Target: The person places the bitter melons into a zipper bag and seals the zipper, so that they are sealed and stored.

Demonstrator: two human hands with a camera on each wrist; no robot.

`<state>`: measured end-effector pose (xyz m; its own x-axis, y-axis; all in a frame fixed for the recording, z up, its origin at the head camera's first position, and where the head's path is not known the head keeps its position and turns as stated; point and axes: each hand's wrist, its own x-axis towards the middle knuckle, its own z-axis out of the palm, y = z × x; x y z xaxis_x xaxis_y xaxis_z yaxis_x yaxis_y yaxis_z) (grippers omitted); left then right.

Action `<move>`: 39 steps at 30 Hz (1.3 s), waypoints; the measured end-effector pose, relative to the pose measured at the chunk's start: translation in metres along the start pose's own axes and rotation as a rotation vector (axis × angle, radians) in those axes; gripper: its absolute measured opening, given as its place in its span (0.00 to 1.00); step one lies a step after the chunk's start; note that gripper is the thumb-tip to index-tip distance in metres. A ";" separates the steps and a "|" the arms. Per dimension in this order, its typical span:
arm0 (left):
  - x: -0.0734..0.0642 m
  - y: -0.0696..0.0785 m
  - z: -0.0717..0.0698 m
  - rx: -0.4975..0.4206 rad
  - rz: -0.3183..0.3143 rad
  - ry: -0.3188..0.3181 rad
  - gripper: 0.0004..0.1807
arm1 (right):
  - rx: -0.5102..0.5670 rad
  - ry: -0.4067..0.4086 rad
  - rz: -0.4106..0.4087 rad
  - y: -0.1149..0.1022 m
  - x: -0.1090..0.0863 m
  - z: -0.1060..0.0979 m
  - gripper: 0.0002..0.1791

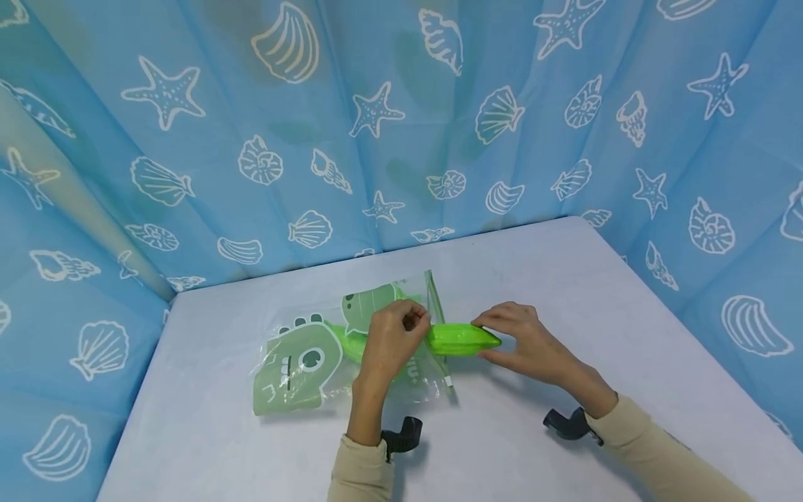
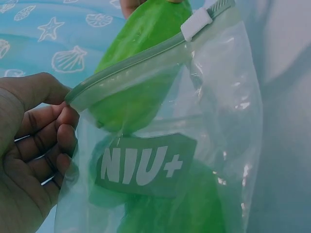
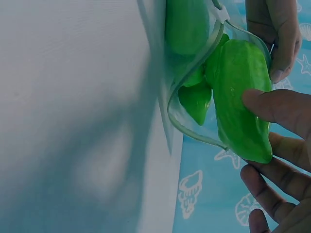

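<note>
In the head view a clear zip bag (image 1: 291,376) with a green cartoon dinosaur print lies over the table. My left hand (image 1: 390,341) pinches the rim of its mouth between thumb and fingers. A glossy, bright green, ridged fruit with a pointed tip (image 1: 463,339) is held by my right hand (image 1: 530,343), thumb on one side and fingers on the other. Its inner end sits inside the parted bag mouth, as the right wrist view shows for the same green fruit (image 3: 240,92). More green pieces (image 3: 197,103) are inside the bag.
A white slider (image 2: 196,24) sits on the bag's zip strip. The white table (image 1: 514,265) ends at a blue curtain (image 1: 389,174) printed with shells and starfish. Black wrist mounts (image 1: 403,436) stick out from both wrists.
</note>
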<state>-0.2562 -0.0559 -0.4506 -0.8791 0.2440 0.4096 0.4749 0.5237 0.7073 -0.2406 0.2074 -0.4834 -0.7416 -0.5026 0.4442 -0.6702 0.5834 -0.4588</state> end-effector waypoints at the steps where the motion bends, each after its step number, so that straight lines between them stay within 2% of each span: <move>1: 0.000 0.000 0.000 0.001 -0.004 0.001 0.02 | -0.006 -0.004 -0.002 0.000 0.000 0.000 0.26; 9: -0.002 0.000 0.001 -0.013 -0.022 -0.012 0.02 | -0.046 -0.061 -0.027 -0.003 0.002 0.004 0.24; 21: 0.000 0.001 -0.001 -0.005 -0.005 0.001 0.03 | 0.028 -0.090 -0.041 -0.013 0.024 0.029 0.25; 25: -0.001 0.001 0.000 -0.005 -0.003 -0.002 0.03 | 0.054 -0.082 -0.052 -0.015 0.026 0.035 0.26; 31: 0.000 0.002 0.000 -0.012 0.005 -0.001 0.03 | 0.092 -0.065 -0.110 -0.018 0.032 0.043 0.28; 39: 0.000 0.003 -0.001 -0.014 0.013 0.005 0.03 | 0.141 -0.056 -0.102 -0.021 0.039 0.053 0.27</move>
<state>-0.2545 -0.0554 -0.4475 -0.8725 0.2465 0.4219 0.4870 0.5086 0.7100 -0.2570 0.1420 -0.4973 -0.6671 -0.5920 0.4521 -0.7367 0.4342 -0.5185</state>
